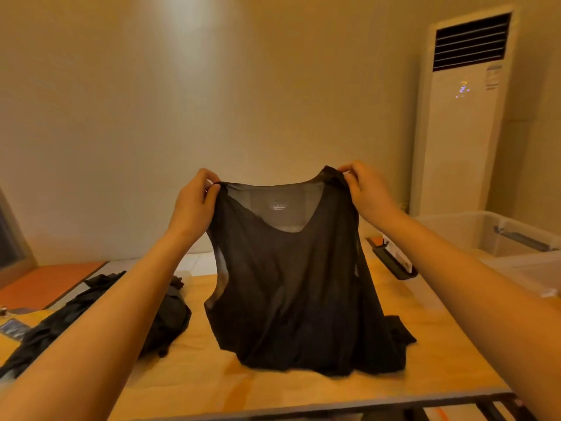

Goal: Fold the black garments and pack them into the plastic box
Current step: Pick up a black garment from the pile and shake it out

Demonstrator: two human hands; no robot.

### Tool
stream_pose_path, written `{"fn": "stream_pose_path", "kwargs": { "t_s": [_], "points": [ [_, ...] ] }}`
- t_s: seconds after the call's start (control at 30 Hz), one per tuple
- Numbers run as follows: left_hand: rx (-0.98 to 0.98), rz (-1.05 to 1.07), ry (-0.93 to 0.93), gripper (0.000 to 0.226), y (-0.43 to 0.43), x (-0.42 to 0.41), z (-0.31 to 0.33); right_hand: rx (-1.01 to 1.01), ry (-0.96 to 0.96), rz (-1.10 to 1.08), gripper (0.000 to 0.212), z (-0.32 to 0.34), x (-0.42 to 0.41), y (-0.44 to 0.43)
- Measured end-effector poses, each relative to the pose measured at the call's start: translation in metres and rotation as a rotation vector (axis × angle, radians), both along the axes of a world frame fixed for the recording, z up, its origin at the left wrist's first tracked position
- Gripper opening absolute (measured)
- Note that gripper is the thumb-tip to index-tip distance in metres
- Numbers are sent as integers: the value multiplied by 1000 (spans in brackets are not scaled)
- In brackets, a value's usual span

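A thin black sleeveless top (291, 284) hangs upright in front of me, its hem bunched on the wooden table (212, 381). My left hand (194, 205) pinches its left shoulder strap and my right hand (368, 192) pinches the right one, both raised at the same height. A white label shows inside the neckline. A pile of other black garments (100, 314) lies on the table at the left, partly behind my left forearm. The clear plastic box (473, 229) stands at the right, beyond my right arm.
A black tray-like holder (394, 262) lies on the table's far right edge. A tall white air conditioner (461, 117) stands against the wall at the right. Small items (12, 328) sit at the table's left edge. An orange surface (45, 284) lies far left.
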State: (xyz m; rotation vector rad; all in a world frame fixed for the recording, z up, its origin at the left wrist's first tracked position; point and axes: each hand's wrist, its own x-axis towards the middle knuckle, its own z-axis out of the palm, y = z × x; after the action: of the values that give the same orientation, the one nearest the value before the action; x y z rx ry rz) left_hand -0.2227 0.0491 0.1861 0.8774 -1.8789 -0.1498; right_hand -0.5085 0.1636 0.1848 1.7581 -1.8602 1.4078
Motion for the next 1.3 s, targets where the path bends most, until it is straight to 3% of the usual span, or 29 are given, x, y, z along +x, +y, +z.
{"fn": "stream_pose_path", "kwargs": {
  "t_s": [0.4,0.8,1.13,1.3],
  "points": [
    [-453,63,9,18,54,19,132,-321,119,-41,28,134,3,61],
    [-688,107,107,16,112,23,220,-611,76,-149,20,207,38,110],
    [-699,64,114,12,105,41,246,-697,221,-211,25,229,32,105],
    [-576,82,7,14,56,27,219,-559,247,-231,23,203,11,52]
  ]
}}
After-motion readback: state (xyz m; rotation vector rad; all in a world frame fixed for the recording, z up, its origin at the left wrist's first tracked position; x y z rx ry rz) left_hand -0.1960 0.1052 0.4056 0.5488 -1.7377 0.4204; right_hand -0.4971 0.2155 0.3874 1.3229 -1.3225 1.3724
